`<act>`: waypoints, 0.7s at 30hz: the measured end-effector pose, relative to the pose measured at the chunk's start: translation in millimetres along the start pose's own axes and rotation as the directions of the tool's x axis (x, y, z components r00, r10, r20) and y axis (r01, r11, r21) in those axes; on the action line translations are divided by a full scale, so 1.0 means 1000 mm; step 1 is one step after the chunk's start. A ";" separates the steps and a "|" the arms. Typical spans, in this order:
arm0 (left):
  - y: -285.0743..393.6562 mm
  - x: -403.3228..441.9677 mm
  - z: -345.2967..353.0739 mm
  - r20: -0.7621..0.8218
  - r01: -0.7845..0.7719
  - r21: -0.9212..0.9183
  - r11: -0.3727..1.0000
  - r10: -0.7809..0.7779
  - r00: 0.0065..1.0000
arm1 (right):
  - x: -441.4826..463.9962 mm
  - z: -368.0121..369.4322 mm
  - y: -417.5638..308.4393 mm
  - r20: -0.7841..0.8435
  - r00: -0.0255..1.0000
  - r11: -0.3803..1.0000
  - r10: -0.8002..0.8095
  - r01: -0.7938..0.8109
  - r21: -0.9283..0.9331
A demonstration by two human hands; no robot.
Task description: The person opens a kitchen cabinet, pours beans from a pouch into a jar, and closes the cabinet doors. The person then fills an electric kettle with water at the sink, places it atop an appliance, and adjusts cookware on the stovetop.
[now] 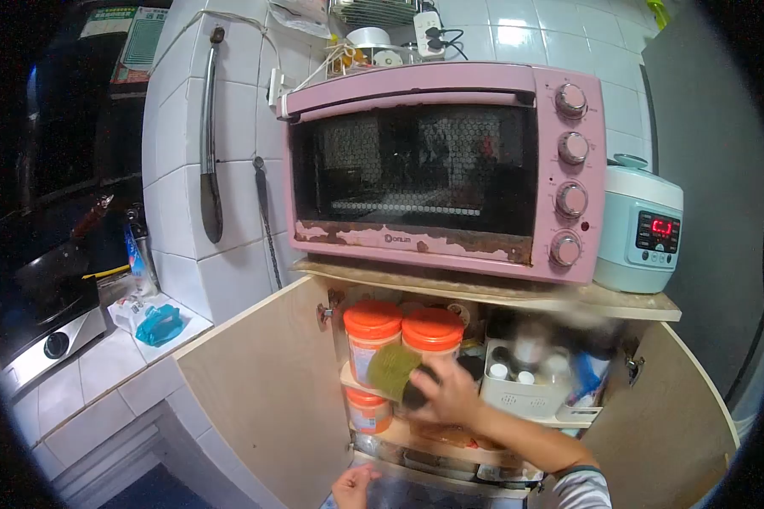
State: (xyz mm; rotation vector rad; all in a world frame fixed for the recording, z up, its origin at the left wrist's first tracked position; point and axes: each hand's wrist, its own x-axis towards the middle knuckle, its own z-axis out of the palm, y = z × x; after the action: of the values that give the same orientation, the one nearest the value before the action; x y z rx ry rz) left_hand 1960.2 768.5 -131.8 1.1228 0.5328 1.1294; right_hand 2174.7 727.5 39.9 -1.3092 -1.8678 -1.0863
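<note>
My right hand [452, 392] reaches across the open cupboard and grips a green jar [392, 371] by its dark lid end. The jar is tilted on its side and blurred by motion, so its contents cannot be made out. Behind it on the upper shelf stand two tubs with orange lids, the left tub [372, 321] and the right tub [433, 329]. Low at the bottom edge is my left hand [355, 486], fingers loosely bent and apart, with nothing visible in it. A white basket [522, 399] holding several bottles with white caps stands right of my right hand.
Cupboard doors stand open at the left [263, 382] and right [666, 407]. Above, a pink oven [416, 239] and a light-blue cooker [641, 220] rest on the top board [484, 293]. Another orange-lidded tub [369, 413] sits on the lower shelf. A stove [59, 343] is far left.
</note>
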 end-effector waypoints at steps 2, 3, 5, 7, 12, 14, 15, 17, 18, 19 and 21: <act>-0.005 0.010 0.002 0.001 -0.016 0.104 0.994 0.016 1.000 | 0.014 0.008 0.041 -0.014 0.999 0.980 -0.030 0.026 -0.200; -0.007 0.015 0.002 0.004 -0.016 0.099 0.995 0.016 1.000 | 0.020 0.012 0.058 0.020 1.000 0.960 -0.014 0.019 -0.278; -0.015 0.023 0.000 0.044 -0.042 0.116 0.992 0.037 0.998 | 0.029 0.017 0.082 0.298 0.921 0.943 0.252 -0.165 -0.288; -0.024 0.034 -0.001 0.037 -0.020 0.136 0.991 0.015 0.999 | 0.035 0.028 0.096 0.359 0.897 0.960 0.257 -0.195 -0.201; -0.042 0.055 -0.007 0.065 -0.104 0.324 0.940 0.087 0.994 | 0.039 0.043 0.104 0.311 0.913 0.944 0.263 -0.177 -0.277; -0.046 0.059 -0.007 0.024 0.204 0.170 0.964 -0.211 0.977 | 0.035 0.048 0.105 0.280 0.913 0.915 0.297 -0.188 -0.357; -0.052 0.062 -0.008 0.023 0.214 0.168 0.962 -0.221 0.975 | 0.031 0.053 0.108 0.242 0.839 0.865 0.487 -0.426 -0.265; -0.069 0.071 -0.006 -0.003 0.280 0.120 0.952 -0.282 0.959 | 0.023 0.067 0.121 0.223 0.569 0.594 0.791 -0.803 -0.057; -0.073 0.072 -0.005 -0.004 0.283 0.119 0.952 -0.284 0.959 | 0.021 0.080 0.135 0.073 0.707 0.706 0.703 -0.684 -0.185; -0.077 0.072 -0.004 0.040 0.257 0.198 0.946 -0.269 0.962 | 0.018 0.089 0.149 0.074 0.706 0.705 0.705 -0.685 -0.185; -0.077 0.071 0.002 0.091 0.229 0.276 0.933 -0.263 0.960 | 0.055 0.082 0.157 0.266 0.590 0.641 0.762 -0.744 -0.186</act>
State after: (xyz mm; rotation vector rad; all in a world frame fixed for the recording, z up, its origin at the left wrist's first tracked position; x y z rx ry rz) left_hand 2022.5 831.4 -187.5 1.3065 0.7181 0.7774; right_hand 2303.5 851.8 89.8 -2.1410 -1.2048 -0.4646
